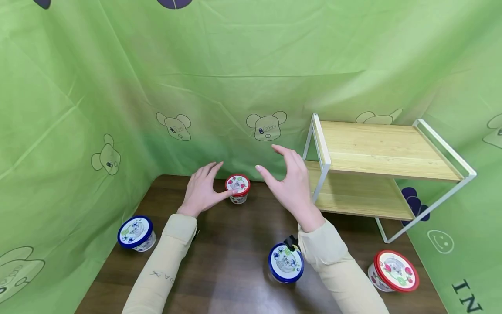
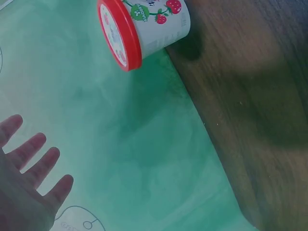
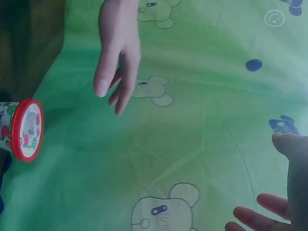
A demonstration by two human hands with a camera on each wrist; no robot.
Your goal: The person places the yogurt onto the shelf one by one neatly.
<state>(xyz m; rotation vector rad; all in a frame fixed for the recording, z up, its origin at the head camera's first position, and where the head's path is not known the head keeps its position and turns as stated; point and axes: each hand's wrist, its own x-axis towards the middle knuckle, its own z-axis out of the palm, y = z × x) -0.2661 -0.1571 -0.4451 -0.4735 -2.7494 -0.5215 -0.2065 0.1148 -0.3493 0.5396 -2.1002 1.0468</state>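
Note:
A red-lidded tub (image 1: 238,185) with strawberry pictures stands at the back of the table, between my two hands. My left hand (image 1: 201,189) hovers on its left, fingers extended, the thumb crossing in front of the tub in the head view. In the left wrist view the same tub (image 2: 154,24) appears apart from the left hand (image 2: 29,175). My right hand (image 1: 291,183) is raised to the tub's right, thumb and fingers spread around nothing. Below the right wrist stands a blue-lidded tub (image 1: 286,263), partly covered by a black strap.
Another blue-lidded tub (image 1: 135,233) sits at the table's left edge. A second red-lidded tub (image 1: 394,271) stands front right. A two-tier wooden shelf (image 1: 388,148) with a white metal frame occupies the back right. Green printed cloth (image 1: 219,100) hangs around the brown table (image 1: 231,261).

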